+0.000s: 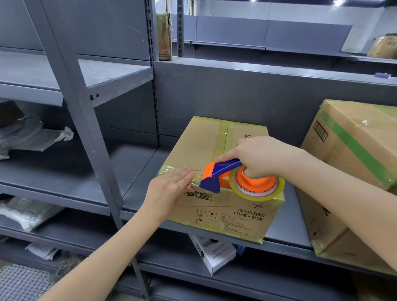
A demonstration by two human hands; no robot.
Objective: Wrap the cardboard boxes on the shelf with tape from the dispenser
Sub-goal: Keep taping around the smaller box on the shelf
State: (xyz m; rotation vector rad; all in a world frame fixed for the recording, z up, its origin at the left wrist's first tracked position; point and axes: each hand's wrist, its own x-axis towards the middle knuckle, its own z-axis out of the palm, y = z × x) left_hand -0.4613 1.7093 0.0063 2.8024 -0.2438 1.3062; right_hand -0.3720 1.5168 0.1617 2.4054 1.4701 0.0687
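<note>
Shelf (139, 171) holds box (204, 139); right fingers (227, 155) grip dispenser (217, 171) pointing left, left fingers (182, 174) flat atop.

**Bright, even light; bent edges**

Ceiling lights (338, 2) high above the hands (257, 156) glare white. Soft shadow fills the lower shelf (167, 251) beneath them. The upright (73, 86) left of the hands leans, lens-bent. Focus is sharp around the hands.

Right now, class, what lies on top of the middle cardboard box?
The left hand, flat, and right hand gripping the tape dispenser, both at its front edge. The box surface under them is covered.
</note>
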